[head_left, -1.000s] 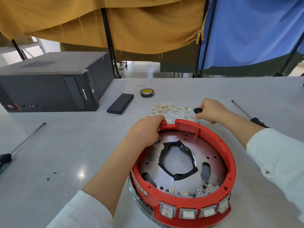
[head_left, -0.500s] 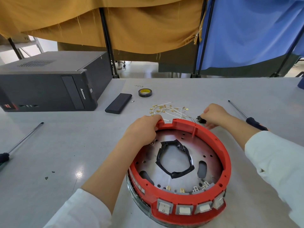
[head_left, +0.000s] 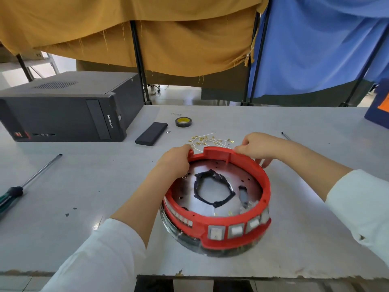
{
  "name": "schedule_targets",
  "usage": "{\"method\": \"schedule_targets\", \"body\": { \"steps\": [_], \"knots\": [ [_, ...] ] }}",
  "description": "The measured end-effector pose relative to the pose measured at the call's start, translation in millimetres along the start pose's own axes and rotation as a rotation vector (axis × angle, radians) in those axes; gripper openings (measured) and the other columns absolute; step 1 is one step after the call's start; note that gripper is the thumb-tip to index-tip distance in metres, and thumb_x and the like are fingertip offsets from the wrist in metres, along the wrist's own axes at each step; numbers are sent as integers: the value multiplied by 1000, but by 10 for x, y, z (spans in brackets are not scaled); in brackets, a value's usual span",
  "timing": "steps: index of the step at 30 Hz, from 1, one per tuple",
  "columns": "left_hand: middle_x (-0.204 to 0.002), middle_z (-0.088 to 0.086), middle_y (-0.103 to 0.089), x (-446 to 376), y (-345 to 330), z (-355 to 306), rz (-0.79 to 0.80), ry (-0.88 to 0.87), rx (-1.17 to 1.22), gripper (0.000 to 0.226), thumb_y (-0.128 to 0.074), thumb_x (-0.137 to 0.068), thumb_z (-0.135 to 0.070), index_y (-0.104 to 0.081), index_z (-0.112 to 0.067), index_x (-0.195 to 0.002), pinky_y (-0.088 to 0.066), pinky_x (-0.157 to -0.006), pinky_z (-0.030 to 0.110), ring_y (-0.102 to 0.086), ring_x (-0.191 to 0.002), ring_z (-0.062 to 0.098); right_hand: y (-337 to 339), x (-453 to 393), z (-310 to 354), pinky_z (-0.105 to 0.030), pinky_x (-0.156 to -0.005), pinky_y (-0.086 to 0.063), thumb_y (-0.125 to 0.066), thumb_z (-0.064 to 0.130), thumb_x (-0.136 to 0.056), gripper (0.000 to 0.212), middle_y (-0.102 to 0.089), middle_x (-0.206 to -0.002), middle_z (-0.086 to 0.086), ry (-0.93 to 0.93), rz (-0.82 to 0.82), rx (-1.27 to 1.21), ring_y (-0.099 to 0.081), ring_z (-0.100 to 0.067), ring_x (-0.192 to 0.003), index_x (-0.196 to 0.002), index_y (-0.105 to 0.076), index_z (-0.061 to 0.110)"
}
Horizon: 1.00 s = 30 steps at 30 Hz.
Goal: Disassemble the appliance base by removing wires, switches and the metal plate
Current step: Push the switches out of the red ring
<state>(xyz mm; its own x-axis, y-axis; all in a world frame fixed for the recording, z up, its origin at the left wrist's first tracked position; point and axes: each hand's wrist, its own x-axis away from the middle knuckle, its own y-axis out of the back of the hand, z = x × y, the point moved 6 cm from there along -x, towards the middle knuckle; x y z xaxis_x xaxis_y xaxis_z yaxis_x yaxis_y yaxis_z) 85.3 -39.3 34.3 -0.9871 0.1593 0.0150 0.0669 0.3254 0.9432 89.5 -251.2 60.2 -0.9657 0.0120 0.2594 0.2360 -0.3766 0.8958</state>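
Backdrop of mustard-yellow cloth (head_left: 147,34) and blue cloth (head_left: 315,45), both draped and frayed, slung over dark poles behind a pale grey, matte desk (head_left: 273,121) with a chipped near edge.

Far left of the appliance base, on the desk: boxy dark grey computer case (head_left: 63,110), smooth metal with a vent grille on top. Left of the base: long screwdriver (head_left: 29,182) with a steel shaft and a black and green handle.

Near the middle of the desk: appliance base (head_left: 216,207), a round red plastic ring on a dark, glossy lower rim, somewhat blurred. Inside the ring: flat, shiny metal plate (head_left: 242,175), drilled with small holes, with a ragged black gasket (head_left: 214,190) around its central opening. Along the ring's near wall: a row of square white switches (head_left: 235,230) in grey frames.

Left hand (head_left: 174,161) gripping the far left rim of the base, fingers curled over the edge. Right hand (head_left: 256,146) holding the far right rim, thumb and forefinger pinching its top, other fingers curled down the outer wall.

Just beyond the base: loose white wires (head_left: 210,139) with brass terminals, heaped on the desk. Beyond and left of the base: flat black rectangular block (head_left: 151,133), then a small roll of tape (head_left: 183,122), black with a yellow core.
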Motion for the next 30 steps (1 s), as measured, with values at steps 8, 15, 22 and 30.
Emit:
{"method": "schedule_targets", "body": {
  "steps": [8,15,22,30],
  "knots": [
    [-138,21,-33,455,131,403,-5,325,-55,54,-44,-92,-11,-22,-10,-142,-37,-91,41,-42,-122,41,-262,355,194,-36,-60,-59,-40,12,-93,25,-70,-94,-19,-34,238,214,-72,-30,-77,-102,-58,-4],
    [-152,8,-25,457,438,-58,-160,-109,-278,68,-53,-91,-38,-18,-26,-149,-23,-113,47,-23,-139,31,-262,230,565,-31,-81,-43,-54,28,-94,33,-62,-119,-3,392,-32,386,-56,-23,-105,-127,-55,22],
    [-127,10,-55,442,33,-165,-18,-177,-248,45,-38,-95,-12,-35,-24,-138,-42,-86,39,-54,-112,32,-356,190,550,-22,-82,-40,-60,42,-88,37,-60,-113,9,516,-112,-40,-56,-8,-96,-121,-57,26],
    [-121,18,-53,455,93,81,-15,154,-314,30,-46,-92,-16,-39,-7,-120,-38,-75,37,-54,-109,37,-407,129,442,-32,-85,-41,-52,40,-93,42,-56,-122,-1,485,-146,115,-53,-20,-108,-129,-46,18]
  ]
}}
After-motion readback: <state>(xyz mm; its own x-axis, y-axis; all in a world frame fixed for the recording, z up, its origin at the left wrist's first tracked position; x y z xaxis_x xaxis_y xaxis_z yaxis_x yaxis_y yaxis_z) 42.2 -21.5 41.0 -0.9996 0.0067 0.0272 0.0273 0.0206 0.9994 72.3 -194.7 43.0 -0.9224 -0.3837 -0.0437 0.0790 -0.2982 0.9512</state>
